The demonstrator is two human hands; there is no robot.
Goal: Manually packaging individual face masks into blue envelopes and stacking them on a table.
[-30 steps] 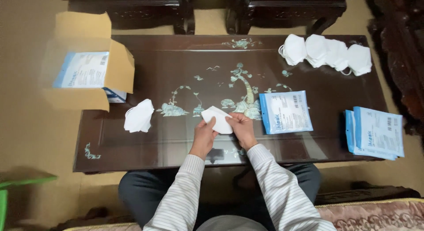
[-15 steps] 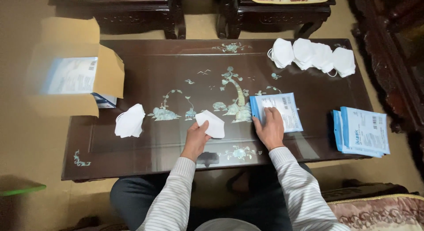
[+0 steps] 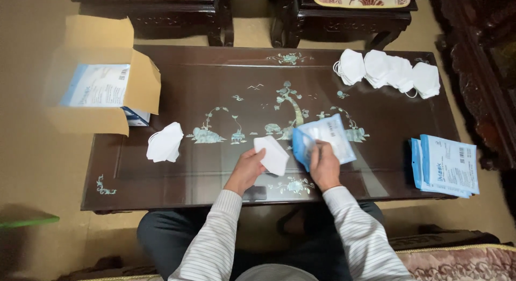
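Holding a folded white mask point(image 3: 273, 154) just left of the frame's centre, the left hand point(image 3: 246, 171) pinches it by its lower left edge with thumb and fingers closed on it; half a second ago this hand had the mask lying lower, against the table. The right hand point(image 3: 324, 165) sits just right of centre and grips the lower edge of a blue and clear packet point(image 3: 323, 138), lifting its near end off the dark inlaid table point(image 3: 215, 71). In the earlier picture that hand lay flat on the packet, which rested flat on the tabletop; now the packet is tilted up and drawn in beside the mask, the two nearly touching. A second before, both hands were together on the mask and the packet lay untouched to the right.

Elsewhere nothing has shifted. A loose white mask point(image 3: 165, 143) lies on the table left of centre, well apart from the hands. An open cardboard box point(image 3: 102, 79) sits at the upper left, hanging over the table's corner, with a light blue carton inside. A row of overlapping white masks point(image 3: 387, 71) stays at the upper right. A stack of blue packets point(image 3: 445, 165) lies at the right edge.
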